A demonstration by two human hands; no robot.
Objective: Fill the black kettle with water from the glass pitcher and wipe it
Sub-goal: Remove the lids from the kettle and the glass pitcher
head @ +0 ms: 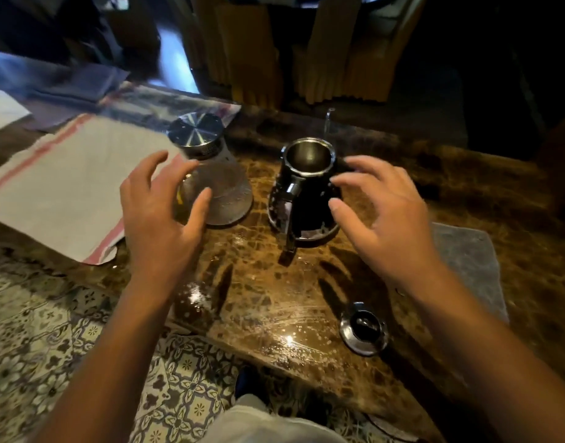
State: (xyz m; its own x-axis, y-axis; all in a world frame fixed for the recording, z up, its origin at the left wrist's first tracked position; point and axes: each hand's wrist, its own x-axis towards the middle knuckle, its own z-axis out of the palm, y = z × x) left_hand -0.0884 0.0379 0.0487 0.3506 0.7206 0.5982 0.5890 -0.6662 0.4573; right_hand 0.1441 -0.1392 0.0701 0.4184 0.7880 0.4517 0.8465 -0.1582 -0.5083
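The left hand (161, 212) hovers with fingers spread, holding nothing, just in front of the glass pitcher (215, 183). The right hand (383, 212) is likewise spread and empty beside the black kettle (302, 193). Both vessels stand upright on the marble counter (274, 302), the kettle lidless, its lid (363, 327) lying nearer.
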